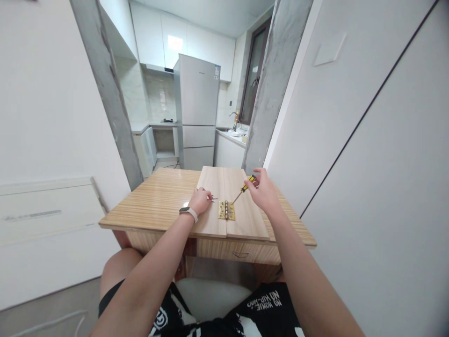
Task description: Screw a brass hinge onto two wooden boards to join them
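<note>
My right hand (260, 188) grips a yellow-and-black screwdriver (248, 183) by its handle. The shaft slants down to the left, its tip at the upper right part of a brass-coloured hinge (227, 210). That hinge lies unfolded across the seam of two pale wooden boards (245, 224), which lie side by side. On the left board rests my left hand (200, 200), fingers curled together, a watch on the wrist. Small thin pieces that look like screws (214, 199) show at its fingertips; whether the fingers pinch one is hidden.
The boards lie on a wood-grain table (154, 201) with a drawer (242, 252) in front. White wall panels (358, 187) stand close on the right. Beyond the table are a grey fridge (199, 93) and a kitchen counter with a tap (234, 120).
</note>
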